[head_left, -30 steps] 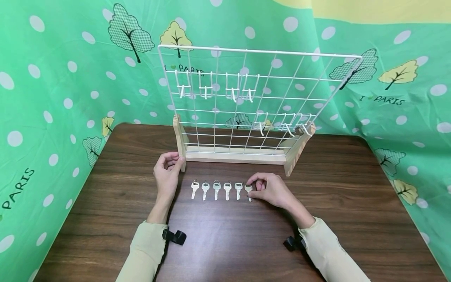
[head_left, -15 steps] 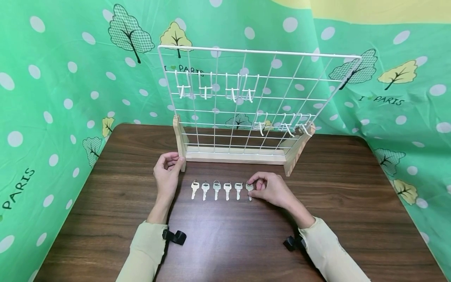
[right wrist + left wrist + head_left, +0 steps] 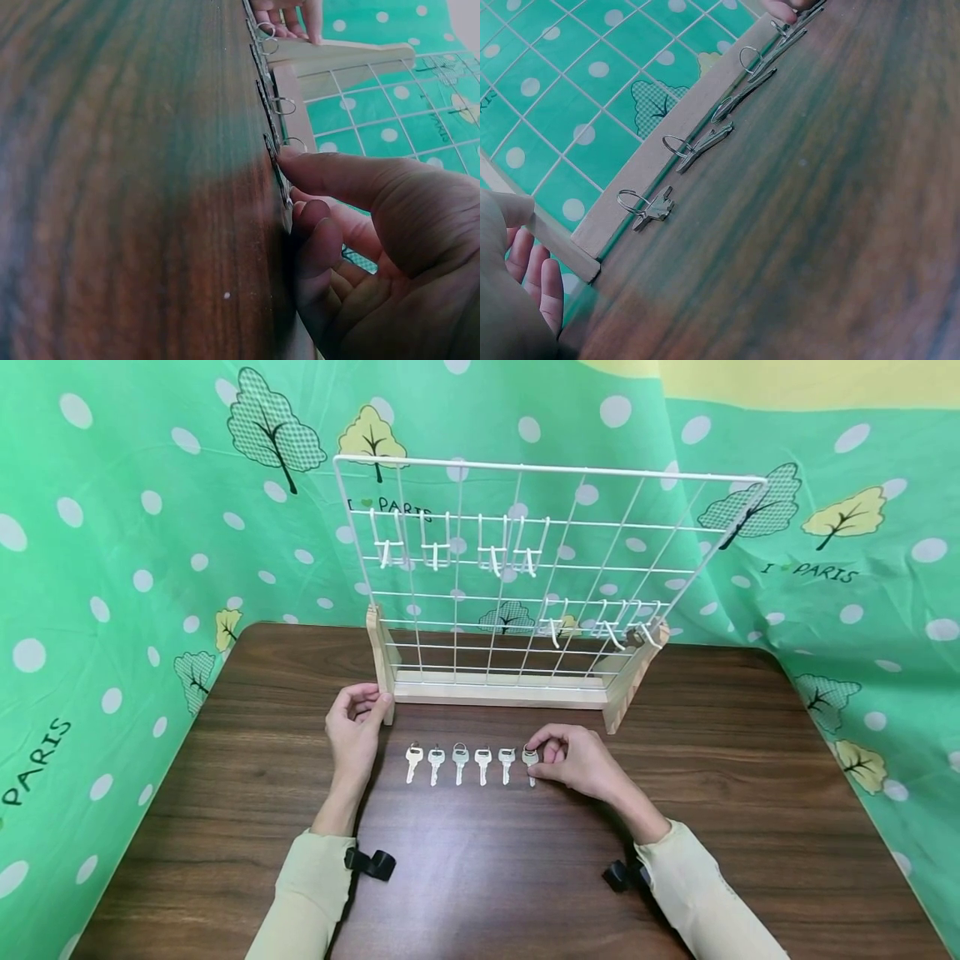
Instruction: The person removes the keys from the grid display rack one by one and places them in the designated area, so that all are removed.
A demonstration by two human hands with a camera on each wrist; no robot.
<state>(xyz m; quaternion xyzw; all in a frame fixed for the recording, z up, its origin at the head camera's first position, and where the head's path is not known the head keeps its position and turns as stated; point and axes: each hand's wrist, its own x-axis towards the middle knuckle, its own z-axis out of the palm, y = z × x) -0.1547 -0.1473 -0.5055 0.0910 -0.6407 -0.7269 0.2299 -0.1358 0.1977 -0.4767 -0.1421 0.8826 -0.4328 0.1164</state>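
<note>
Several silver keys (image 3: 460,765), each with a small ring, lie in a row on the brown wood-grain table. At the row's right end my right hand (image 3: 581,763) holds the last key (image 3: 530,758), index finger near its ring and thumb at its side; the right wrist view shows the thumb against it. My left hand (image 3: 354,727) grips the left wooden leg (image 3: 382,660) of a white wire grid rack (image 3: 517,600), thumb on its front edge. In the left wrist view the other left fingers (image 3: 551,292) hang loosely beside the leg.
White wire hooks (image 3: 492,558) hang on the rack's upper left, more hooks (image 3: 609,633) lower right. A wooden crossbar (image 3: 498,695) joins the left leg to the right wooden leg (image 3: 633,681). Green printed cloth (image 3: 135,577) stands behind the table (image 3: 480,877).
My right hand and the last key have shifted very slightly right, away from the neighbouring key. The left hand stays on the rack's leg.
</note>
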